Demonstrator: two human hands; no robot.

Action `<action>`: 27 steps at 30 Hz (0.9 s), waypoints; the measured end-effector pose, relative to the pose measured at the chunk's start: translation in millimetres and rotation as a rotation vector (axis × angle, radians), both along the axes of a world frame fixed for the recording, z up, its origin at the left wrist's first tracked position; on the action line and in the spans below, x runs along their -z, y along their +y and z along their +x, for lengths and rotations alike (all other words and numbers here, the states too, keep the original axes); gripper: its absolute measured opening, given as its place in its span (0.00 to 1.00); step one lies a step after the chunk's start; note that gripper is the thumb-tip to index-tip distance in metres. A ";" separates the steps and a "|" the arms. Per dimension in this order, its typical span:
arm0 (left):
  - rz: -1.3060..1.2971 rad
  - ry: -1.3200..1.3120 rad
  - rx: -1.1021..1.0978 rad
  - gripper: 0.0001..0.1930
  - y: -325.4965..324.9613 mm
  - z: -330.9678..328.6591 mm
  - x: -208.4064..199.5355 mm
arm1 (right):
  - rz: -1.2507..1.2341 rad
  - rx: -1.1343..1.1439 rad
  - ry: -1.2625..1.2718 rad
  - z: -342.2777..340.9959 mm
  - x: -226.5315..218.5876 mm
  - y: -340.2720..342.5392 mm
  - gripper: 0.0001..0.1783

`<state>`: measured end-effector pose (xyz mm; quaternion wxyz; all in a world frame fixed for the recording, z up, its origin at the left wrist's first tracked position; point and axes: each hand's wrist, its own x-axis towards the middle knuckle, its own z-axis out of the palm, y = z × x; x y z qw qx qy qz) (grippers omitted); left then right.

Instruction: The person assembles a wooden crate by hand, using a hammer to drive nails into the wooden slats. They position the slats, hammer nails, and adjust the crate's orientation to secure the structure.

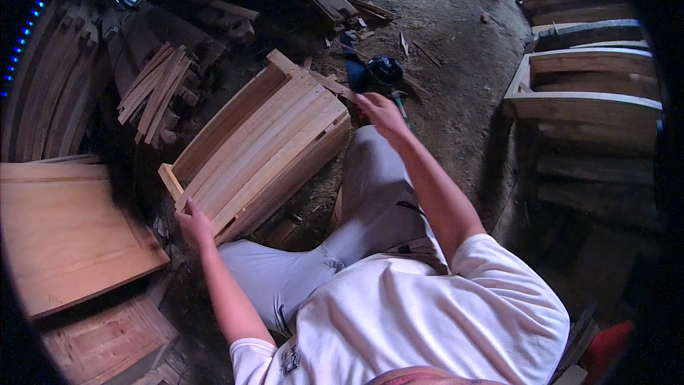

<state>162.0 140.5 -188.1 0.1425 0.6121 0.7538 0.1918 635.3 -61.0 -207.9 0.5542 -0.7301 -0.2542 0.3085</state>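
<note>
Between the person's hands: slatted wooden frame [267,142], tilted diagonally, long boards side by side along its upper face. Sits just ahead of the left thigh [260,271] and beside the right knee [370,164]; what bears its weight underneath is hidden.

Left hand [194,224] grasps the frame's near-left end, thumb on top, other fingers mostly out of sight. Right hand [385,115] grasps the tip of the end rail [335,87] at the frame's far end. How hard either squeezes, can't tell. Holding opposite ends probably gives best control over twist and tilt; legs close by likely serve as a stop.

Just beyond the frame's far end: dark round object [385,70] and a green-handled tool [401,105], lying on the dirt floor [456,50], likely put there to be within right-hand reach. Left of the frame: loose pile of slats [155,93], probably sorted by size, with curved-looking planks [57,93] behind (lens bends edges). Nearer, also left: flat wooden panel [78,235], apart from the frame, maybe to save its face from knocks. Well right of the frame: similar wooden frames [591,64] in a row, likely grouped to save space.
</note>
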 end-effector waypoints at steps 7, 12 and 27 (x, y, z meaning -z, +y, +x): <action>-0.019 0.048 -0.030 0.36 -0.4 3.9 -5.3 | -0.042 0.096 -0.242 -56.9 3.2 53.7 0.35; -0.006 0.039 -0.025 0.37 -1.1 5.1 -2.0 | -0.093 0.013 -0.235 -52.0 -6.4 48.7 0.37; 0.095 -0.050 0.051 0.36 6.9 -9.1 19.2 | -0.047 -0.029 -0.200 -42.3 13.6 48.8 0.38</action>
